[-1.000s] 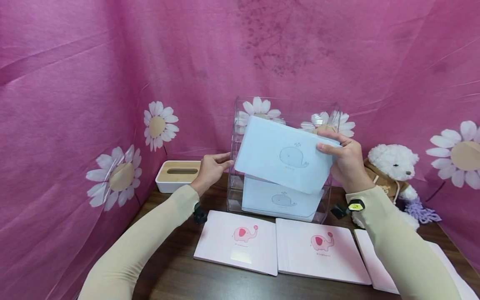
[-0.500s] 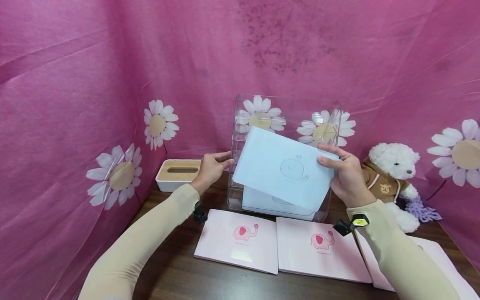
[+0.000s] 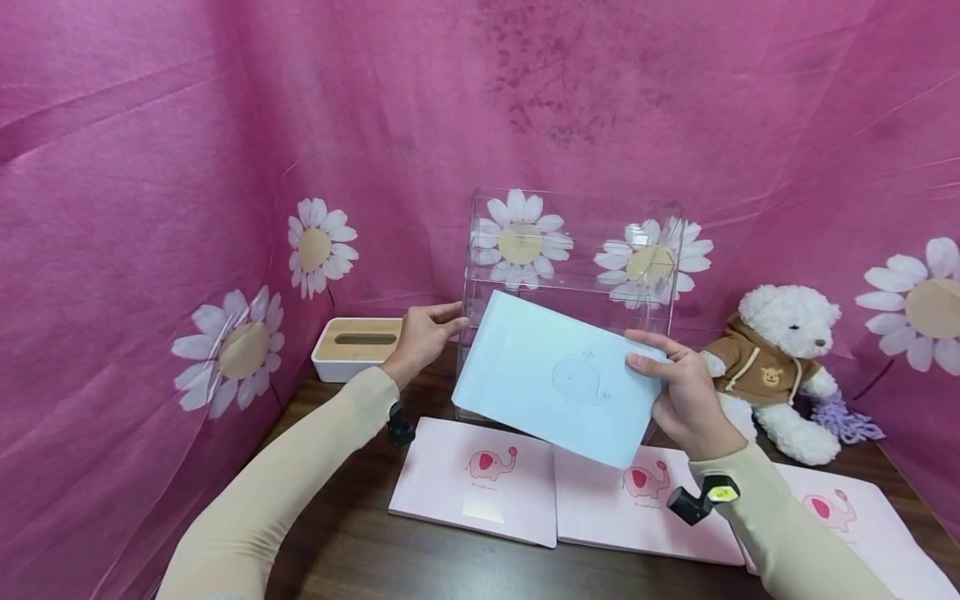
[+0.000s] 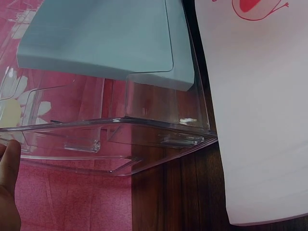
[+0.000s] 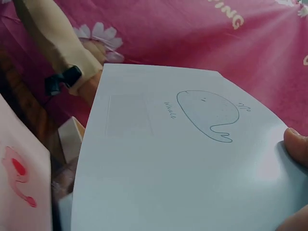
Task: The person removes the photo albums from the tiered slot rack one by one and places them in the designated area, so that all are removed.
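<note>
My right hand [image 3: 681,396] grips the right end of a pale blue notebook [image 3: 517,367], thumb on its cover. The notebook is tilted, its lower edge overlapping the pink notebooks in the head view. A whale drawing and the word "Whale" show on the cover in the right wrist view. Behind it stands a clear acrylic file rack [image 3: 577,285]. My left hand [image 3: 422,343] pinches the rack's left side between thumb and fingers. Inside the rack, another blue stack [image 4: 106,38] shows in the left wrist view; in the head view the held notebook hides it.
Several pink elephant notebooks [image 3: 472,492] lie in a row along the front of the dark wooden table [image 3: 360,542]. A white tissue box [image 3: 348,367] with a wooden lid stands at left. A white teddy bear [image 3: 783,321] sits at right. Pink daisy-patterned cloth [image 3: 405,167] hangs behind.
My right hand has brought the blue notebook down and toward me, away from the rack, over the pink notebooks. My left hand stays at the rack's side.
</note>
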Demonstrator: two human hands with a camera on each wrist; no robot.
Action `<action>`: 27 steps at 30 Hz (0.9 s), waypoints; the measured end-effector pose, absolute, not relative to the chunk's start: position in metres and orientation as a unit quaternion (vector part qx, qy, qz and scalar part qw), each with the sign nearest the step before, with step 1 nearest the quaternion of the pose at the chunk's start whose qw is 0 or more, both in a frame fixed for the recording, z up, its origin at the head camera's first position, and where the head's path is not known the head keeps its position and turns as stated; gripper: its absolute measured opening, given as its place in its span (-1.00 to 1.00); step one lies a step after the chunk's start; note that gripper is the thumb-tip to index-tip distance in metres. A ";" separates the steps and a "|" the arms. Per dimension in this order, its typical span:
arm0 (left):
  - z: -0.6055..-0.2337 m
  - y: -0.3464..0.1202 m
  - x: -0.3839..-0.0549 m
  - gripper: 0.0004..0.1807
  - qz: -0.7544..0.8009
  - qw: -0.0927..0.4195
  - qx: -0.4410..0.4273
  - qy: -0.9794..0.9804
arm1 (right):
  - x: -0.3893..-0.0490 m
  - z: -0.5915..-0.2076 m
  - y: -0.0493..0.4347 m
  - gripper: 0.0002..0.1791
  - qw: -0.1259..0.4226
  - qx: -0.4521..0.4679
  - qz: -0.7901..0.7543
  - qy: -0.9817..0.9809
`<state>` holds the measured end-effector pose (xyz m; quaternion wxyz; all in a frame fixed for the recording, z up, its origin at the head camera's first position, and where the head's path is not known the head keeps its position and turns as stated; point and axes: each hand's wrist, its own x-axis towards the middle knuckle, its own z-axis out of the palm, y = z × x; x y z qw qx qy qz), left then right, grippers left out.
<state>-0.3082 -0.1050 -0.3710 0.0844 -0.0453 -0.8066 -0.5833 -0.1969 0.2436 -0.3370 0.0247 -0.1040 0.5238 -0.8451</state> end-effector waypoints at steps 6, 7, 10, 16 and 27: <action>-0.371 -0.105 -0.308 -0.59 -0.589 0.085 -0.046 -0.803 | -0.187 -0.351 0.241 -0.59 0.054 -0.105 -0.847 0.518; -0.371 -0.105 -0.308 -0.59 -0.590 0.083 -0.046 -0.802 | -0.185 -0.353 0.241 -0.59 0.057 -0.104 -0.847 0.518; -0.371 -0.104 -0.309 -0.59 -0.591 0.079 -0.043 -0.801 | -0.180 -0.359 0.239 -0.60 0.067 -0.101 -0.846 0.518; -0.371 -0.104 -0.308 -0.60 -0.595 0.076 -0.037 -0.799 | -0.171 -0.370 0.236 -0.61 0.091 -0.093 -0.840 0.526; -0.369 -0.103 -0.308 -0.60 -0.596 0.072 -0.036 -0.799 | -0.156 -0.389 0.234 -0.63 0.121 -0.075 -0.825 0.547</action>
